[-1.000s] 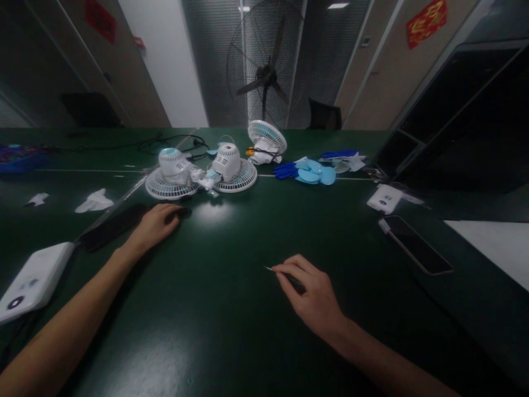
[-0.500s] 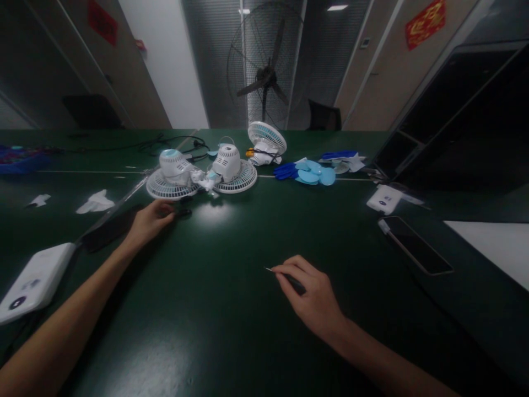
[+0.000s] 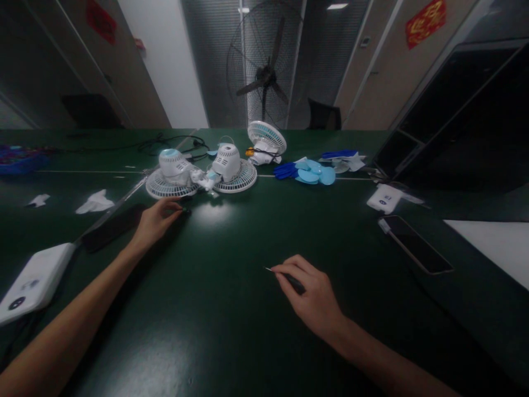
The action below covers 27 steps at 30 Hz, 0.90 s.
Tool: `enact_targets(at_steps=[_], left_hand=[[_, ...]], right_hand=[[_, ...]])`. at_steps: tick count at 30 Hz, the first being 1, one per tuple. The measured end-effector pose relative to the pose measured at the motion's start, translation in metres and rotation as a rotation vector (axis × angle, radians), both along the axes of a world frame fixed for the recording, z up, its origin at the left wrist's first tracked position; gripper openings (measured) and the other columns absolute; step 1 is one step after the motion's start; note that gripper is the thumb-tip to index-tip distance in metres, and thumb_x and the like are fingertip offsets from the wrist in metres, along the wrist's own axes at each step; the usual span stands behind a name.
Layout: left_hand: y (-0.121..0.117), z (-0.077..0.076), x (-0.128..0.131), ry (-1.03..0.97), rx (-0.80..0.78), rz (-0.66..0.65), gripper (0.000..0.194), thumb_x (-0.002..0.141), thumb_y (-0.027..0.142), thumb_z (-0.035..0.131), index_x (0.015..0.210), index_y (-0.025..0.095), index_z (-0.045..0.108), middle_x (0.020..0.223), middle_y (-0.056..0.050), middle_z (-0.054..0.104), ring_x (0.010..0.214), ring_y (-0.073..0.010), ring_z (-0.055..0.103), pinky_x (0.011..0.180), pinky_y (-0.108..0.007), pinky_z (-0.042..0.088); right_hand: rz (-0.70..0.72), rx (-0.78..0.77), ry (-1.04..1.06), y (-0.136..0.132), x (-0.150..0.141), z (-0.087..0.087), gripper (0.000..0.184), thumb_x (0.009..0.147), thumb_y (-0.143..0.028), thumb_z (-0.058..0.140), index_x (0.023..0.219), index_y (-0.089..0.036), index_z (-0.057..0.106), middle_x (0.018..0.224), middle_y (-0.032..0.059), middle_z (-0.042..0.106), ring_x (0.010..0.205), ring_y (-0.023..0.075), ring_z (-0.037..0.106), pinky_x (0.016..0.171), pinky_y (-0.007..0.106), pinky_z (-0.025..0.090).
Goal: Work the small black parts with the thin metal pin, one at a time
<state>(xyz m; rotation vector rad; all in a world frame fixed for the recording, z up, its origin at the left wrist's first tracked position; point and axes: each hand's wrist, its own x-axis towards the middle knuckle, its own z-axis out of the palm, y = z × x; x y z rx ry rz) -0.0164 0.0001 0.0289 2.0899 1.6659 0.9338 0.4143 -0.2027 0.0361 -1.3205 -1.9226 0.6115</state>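
My left hand (image 3: 159, 220) reaches out over the table, its thumb and fingers pinched on a small dark object (image 3: 187, 212) that is too dim to name. Just beyond those fingers, two white fan heads (image 3: 176, 171) rest face down side by side. Lower and to the right, my right hand (image 3: 309, 289) is closed around a small screwdriver (image 3: 295, 283). Its dark handle lies inside the palm, and the thin metal tip points left from between thumb and forefinger.
A third small fan (image 3: 266, 144) stands behind, near light-blue fan blades (image 3: 316, 172) and blue gloves (image 3: 285, 171). White power banks (image 3: 37, 281) and phones (image 3: 415, 245) lie at both sides. A dark monitor (image 3: 458, 121) stands at the right.
My left hand has moved slightly right and its fingertips have come onto the small dark object. My right hand stays in place with the screwdriver.
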Motion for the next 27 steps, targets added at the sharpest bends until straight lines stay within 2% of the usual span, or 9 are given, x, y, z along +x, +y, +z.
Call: enact_targets(at_steps=[6,13,18,22,24,27], left_hand=[[-0.003,0.002,0.003,-0.029,-0.02,-0.005,0.067,0.088,0.062,0.068,0.139,0.02,0.061,0.118,-0.012,0.076,0.106,-0.0313,0.073,0.098,-0.046,0.057],[0.002,-0.004,-0.002,-0.119,-0.025,-0.027,0.062,0.087,0.054,0.072,0.137,0.019,0.064,0.117,-0.012,0.075,0.108,-0.0295,0.073,0.103,-0.046,0.056],[0.005,-0.003,0.0,-0.284,-0.14,-0.03,0.066,0.079,0.051,0.082,0.134,0.018,0.066,0.109,-0.009,0.076,0.104,-0.028,0.074,0.104,-0.047,0.056],[0.003,0.001,0.007,-0.39,-0.288,-0.006,0.067,0.071,0.048,0.089,0.127,0.018,0.07,0.101,-0.007,0.078,0.098,-0.0273,0.076,0.098,-0.044,0.059],[0.003,0.001,0.009,-0.373,-0.298,-0.006,0.066,0.07,0.049,0.089,0.125,0.018,0.071,0.1,-0.008,0.078,0.097,-0.0285,0.076,0.096,-0.045,0.059],[0.0,0.001,0.011,-0.255,-0.226,-0.042,0.063,0.075,0.055,0.085,0.125,0.019,0.072,0.103,-0.009,0.079,0.099,-0.0309,0.076,0.097,-0.047,0.059]], right_hand=[[0.001,-0.008,-0.002,0.0,0.0,0.001,0.022,0.104,-0.018,0.058,0.116,-0.023,0.075,0.108,0.0056,0.069,0.085,0.0168,0.07,0.071,0.029,0.061],[0.001,-0.012,0.001,0.0,0.002,-0.001,0.022,0.105,-0.019,0.057,0.117,-0.024,0.075,0.108,0.0057,0.068,0.085,0.0169,0.069,0.071,0.029,0.061],[0.0,-0.024,0.002,0.0,0.001,0.002,0.022,0.104,-0.018,0.058,0.117,-0.023,0.075,0.107,0.0055,0.068,0.081,0.016,0.068,0.066,0.027,0.059],[0.002,-0.019,-0.007,0.0,-0.001,0.005,0.022,0.103,-0.017,0.058,0.115,-0.023,0.075,0.106,0.0055,0.069,0.082,0.0163,0.069,0.067,0.028,0.06],[0.001,-0.016,-0.014,0.0,-0.001,0.004,0.022,0.103,-0.018,0.057,0.115,-0.023,0.076,0.106,0.0056,0.07,0.083,0.0167,0.07,0.069,0.029,0.061],[0.001,-0.014,-0.01,0.0,0.0,0.002,0.022,0.104,-0.019,0.057,0.113,-0.023,0.076,0.106,0.0058,0.07,0.084,0.0173,0.07,0.071,0.03,0.062]])
